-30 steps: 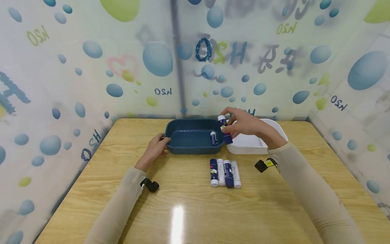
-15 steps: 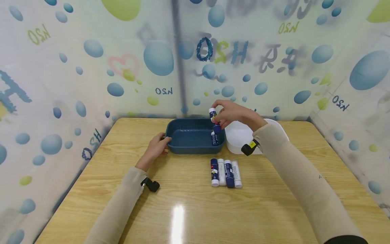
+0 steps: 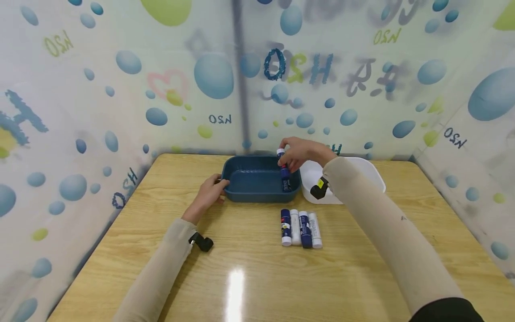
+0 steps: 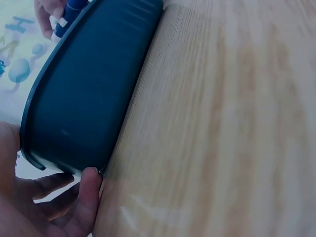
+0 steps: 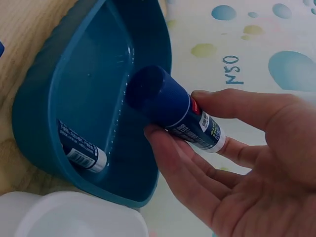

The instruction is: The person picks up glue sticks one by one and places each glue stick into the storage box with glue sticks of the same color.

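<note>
My right hand (image 3: 299, 152) pinches a dark blue glue stick (image 5: 170, 106) with a white end, tilted over the right part of a teal-blue plastic basin (image 3: 251, 197). Inside that basin another glue stick (image 5: 81, 148) lies against the wall, partly covered in the head view by the held one. At the basin's left end my left hand (image 3: 209, 192) grips the rim, thumb on top and fingers against the outer wall (image 4: 84, 98). In front of the basin several glue sticks lie side by side, among them a blue one (image 3: 285, 228) and a white one (image 3: 315, 230).
A white basin (image 3: 366, 172) stands right beside the blue one, partly behind my right forearm. Both stand on a wooden table (image 3: 181, 277) near its back edge. A patterned curtain (image 3: 177, 67) hangs close behind and along the sides.
My right hand has carried the glue stick left from beside the white basin to over the blue basin, then slightly lower. The left hand keeps its hold on the rim.
</note>
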Available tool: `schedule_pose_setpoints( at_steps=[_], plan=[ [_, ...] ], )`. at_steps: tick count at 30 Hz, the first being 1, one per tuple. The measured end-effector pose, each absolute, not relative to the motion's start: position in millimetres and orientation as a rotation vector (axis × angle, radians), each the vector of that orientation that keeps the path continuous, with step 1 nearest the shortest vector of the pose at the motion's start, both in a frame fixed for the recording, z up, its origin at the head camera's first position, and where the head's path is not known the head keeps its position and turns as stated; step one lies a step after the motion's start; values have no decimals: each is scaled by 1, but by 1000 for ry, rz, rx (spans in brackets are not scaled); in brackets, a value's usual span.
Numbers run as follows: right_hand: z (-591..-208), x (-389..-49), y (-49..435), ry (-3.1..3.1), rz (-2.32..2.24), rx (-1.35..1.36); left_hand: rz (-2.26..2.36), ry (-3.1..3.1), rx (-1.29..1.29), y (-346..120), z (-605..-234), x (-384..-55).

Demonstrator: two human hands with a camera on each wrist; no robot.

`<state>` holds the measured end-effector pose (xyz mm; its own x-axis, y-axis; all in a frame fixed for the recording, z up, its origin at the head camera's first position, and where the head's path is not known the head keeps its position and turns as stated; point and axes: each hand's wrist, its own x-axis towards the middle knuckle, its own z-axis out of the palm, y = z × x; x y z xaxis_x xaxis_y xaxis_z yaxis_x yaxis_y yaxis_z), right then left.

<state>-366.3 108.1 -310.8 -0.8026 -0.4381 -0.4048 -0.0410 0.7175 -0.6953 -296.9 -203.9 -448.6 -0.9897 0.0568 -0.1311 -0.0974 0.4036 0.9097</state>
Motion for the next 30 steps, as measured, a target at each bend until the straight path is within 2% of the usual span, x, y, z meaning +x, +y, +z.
schedule_pose_setpoints(
  at_steps=[20,30],
  plan=[
    [-338,-362,103,2246,-833,-397,1648,2501,-48,-201,-447,-296],
    [-340,-360,101,2270,-776,-436,1639,2508,-56,-202,-448,-297]
  ],
)
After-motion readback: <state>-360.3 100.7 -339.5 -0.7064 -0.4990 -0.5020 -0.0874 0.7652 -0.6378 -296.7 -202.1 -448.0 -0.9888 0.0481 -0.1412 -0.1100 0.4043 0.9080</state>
